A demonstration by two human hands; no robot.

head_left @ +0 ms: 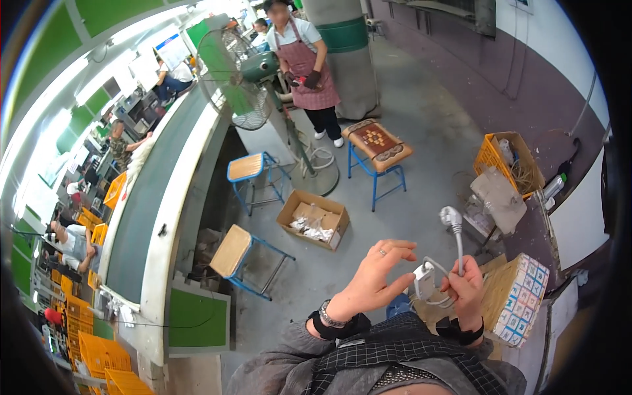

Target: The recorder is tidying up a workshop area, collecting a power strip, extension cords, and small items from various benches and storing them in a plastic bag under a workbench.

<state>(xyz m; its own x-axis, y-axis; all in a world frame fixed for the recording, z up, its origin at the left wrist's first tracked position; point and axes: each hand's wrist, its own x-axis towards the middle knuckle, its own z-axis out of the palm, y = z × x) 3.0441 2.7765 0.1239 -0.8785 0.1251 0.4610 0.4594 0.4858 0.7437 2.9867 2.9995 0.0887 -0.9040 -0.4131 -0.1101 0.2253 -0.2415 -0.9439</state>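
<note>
"While the right hand (465, 289) is gripping the grey cable (459, 249), where is the plug (451, 218) pointing?"

"It's standing at twelve o'clock from that hand, the held length running roughly twelve to six."

"And the left hand (375, 278)?"

"It's holding its fingers apart, apparently grasping nothing. The white block (424, 282) is sitting at three o'clock from it, between both hands, just beside the left thumb; whether they're touching, I can't tell."

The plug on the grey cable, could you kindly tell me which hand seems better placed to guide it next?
Probably the right hand: it grips the grey cable below the plug, while the left hand is open beside the white block.
</note>
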